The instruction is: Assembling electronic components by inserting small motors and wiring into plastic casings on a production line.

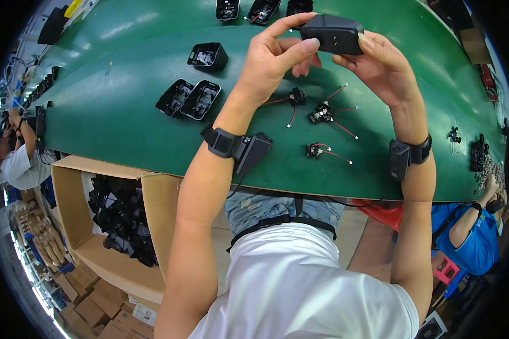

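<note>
Black case (332, 35): held in the air by both hands above the desk (124, 121), farther from its near edge than the wired parts (322, 113). The left hand (280, 56) is partly closed, thumb on the near face and index finger along the upper left end, with the other fingers curled below. The right hand (384, 65) pinches the right end; its thumb bears on the corner, and the fingers bend beneath. The grip on the far side is hidden, so finger contact there cannot be confirmed.

Handling: the case is probably light and stiff, with smooth walls that may slip slightly. Take hold at the two short ends, clear of the small metal contacts on the near face. Treat the thin wires of the parts on the desk as fragile. Open black shells (201, 100) lie left of the left forearm, toward the near edge.
</note>
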Available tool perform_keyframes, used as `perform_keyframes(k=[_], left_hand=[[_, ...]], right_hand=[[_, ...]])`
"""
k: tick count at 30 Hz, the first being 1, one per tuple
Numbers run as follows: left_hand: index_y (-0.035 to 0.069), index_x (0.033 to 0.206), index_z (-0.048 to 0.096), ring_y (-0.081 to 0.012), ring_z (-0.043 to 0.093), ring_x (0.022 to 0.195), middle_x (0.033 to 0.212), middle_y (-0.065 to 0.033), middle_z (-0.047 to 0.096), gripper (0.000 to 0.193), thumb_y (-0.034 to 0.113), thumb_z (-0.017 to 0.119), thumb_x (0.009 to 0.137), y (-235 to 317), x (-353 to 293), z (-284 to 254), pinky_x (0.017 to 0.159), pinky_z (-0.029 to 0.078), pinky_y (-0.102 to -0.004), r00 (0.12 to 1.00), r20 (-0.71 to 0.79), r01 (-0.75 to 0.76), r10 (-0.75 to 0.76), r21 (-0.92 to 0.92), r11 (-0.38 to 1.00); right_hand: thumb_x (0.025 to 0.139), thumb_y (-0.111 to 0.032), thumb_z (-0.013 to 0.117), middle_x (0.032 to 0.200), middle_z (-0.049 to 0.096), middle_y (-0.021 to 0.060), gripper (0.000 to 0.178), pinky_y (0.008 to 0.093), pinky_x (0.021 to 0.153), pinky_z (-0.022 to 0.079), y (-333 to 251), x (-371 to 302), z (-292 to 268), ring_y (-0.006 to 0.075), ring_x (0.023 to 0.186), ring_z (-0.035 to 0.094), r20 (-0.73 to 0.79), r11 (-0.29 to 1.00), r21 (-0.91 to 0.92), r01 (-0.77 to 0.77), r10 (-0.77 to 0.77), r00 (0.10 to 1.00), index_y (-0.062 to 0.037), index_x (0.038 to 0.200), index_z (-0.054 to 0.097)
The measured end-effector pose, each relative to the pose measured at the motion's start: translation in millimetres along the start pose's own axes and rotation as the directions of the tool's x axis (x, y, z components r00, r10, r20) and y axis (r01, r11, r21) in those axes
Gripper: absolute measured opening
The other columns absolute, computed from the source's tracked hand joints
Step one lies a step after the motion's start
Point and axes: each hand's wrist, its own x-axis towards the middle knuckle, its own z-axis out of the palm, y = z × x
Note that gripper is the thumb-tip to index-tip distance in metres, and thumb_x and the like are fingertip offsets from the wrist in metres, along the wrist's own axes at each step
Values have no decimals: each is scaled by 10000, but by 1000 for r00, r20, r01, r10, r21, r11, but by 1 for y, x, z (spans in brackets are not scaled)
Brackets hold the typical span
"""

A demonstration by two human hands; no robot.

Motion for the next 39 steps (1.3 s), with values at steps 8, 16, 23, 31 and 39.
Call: perform_keyframes(k=[8,16,23,31,39], left_hand=[[91,1185,605,-287,562,1022,1074,-111,628,538,345,764,738,39,-15,-53,877,456,-380,817,-287,348,500,937,-31],[88,1236,570,-347,485,1158,1249,-167,530,658,349,793,675,40,-24,-57,958,437,-421,884,-459,466,90,880,-95],[88,1130,608,-296,575,1056,1159,-104,582,531,293,793,677,26,-15,-28,896,477,-395,981,-102,82,167,989,126],[70,1107,620,-354,513,1086,1176,-161,535,517,271,796,664,7,-13,-26,911,472,-424,983,-68,54,170,995,88],[113,1204,544,-341,481,1164,1268,-127,503,617,167,764,631,17,-19,-30,958,445,-423,999,45,-45,2,987,155]], right_hand=[[714,-287,780,1216,584,104,316,349,944,439,21,32,-48,296,1083,572,46,-15,-999,47,-582,812,-70,935,719],[745,-267,754,1266,545,93,305,398,952,437,27,51,-53,297,1124,529,84,-246,-968,-52,-510,856,-92,986,691],[749,-193,738,1167,599,85,297,386,872,473,-18,18,14,281,1008,590,123,22,-991,134,-276,953,-89,1018,670],[718,-54,668,845,607,117,270,402,693,495,30,20,43,298,774,620,183,86,-981,174,112,977,-64,986,639],[744,0,597,873,597,84,277,337,665,494,-2,16,25,221,696,578,266,209,-941,266,-28,964,-35,1019,586]])
